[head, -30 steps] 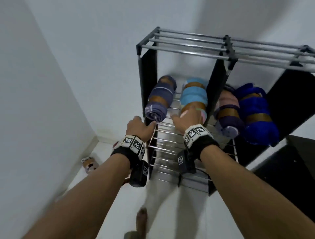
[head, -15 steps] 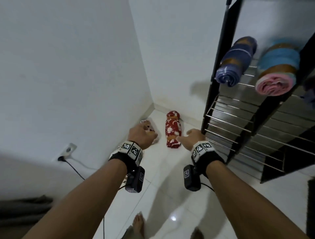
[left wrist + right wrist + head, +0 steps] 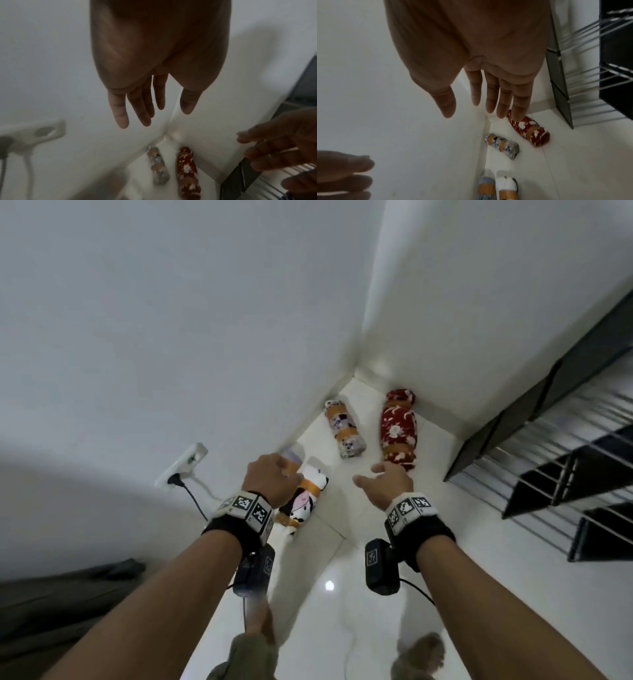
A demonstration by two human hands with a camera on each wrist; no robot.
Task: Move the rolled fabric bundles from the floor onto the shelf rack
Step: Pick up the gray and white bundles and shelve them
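Observation:
Several rolled fabric bundles lie on the white floor in the corner: a red floral one [image 3: 398,429], a small purple-patterned one [image 3: 344,428], a white cow-print one [image 3: 305,498], and a grey one [image 3: 293,457] half hidden behind my left hand [image 3: 270,474]. That hand hovers above the cow-print bundle, fingers straight and empty [image 3: 154,117]. My right hand [image 3: 383,477] hangs above the near end of the red bundle [image 3: 529,129], fingers spread, holding nothing [image 3: 479,108]. The black shelf rack [image 3: 548,446] stands at the right.
A wall socket [image 3: 181,465] with a black plug and cable sits low on the left wall. Dark cloth [image 3: 68,594] lies at the lower left. My bare feet [image 3: 263,621] stand on the glossy tiles. Walls close the corner behind the bundles.
Both hands have left the rack's shelf and dropped toward the floor bundles. The view has swung from the rack down to the corner, and the cow-print and grey bundles now show.

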